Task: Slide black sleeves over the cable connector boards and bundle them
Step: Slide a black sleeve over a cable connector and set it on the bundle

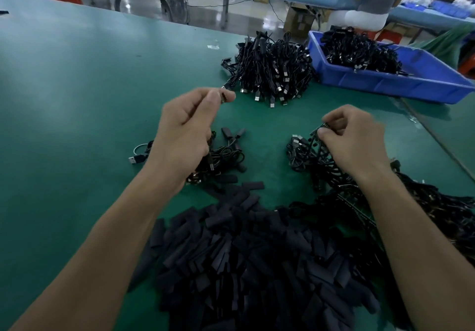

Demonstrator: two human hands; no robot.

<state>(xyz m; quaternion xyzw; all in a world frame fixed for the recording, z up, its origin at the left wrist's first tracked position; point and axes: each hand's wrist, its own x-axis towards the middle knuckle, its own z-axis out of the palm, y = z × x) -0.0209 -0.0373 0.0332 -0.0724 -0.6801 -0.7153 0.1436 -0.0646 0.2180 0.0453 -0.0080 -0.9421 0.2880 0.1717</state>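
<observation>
A large heap of short black sleeves (pixel 257 261) lies at the near edge of the green table (pixel 77 99). My left hand (pixel 185 135) is raised above a small group of sleeved cables (pixel 226 153) and pinches a small black sleeve (pixel 224 97) between thumb and fingertips. My right hand (pixel 352 138) pinches a connector board (pixel 318 128) at the end of a cable, over a tangle of bare cables (pixel 313 161) that runs off to the right.
A big pile of black USB cables (pixel 270 71) sits at the far middle. Beside it stands a blue plastic bin (pixel 385 78) with more cables. A person sits at another bench beyond the table. A fan stands on the floor behind.
</observation>
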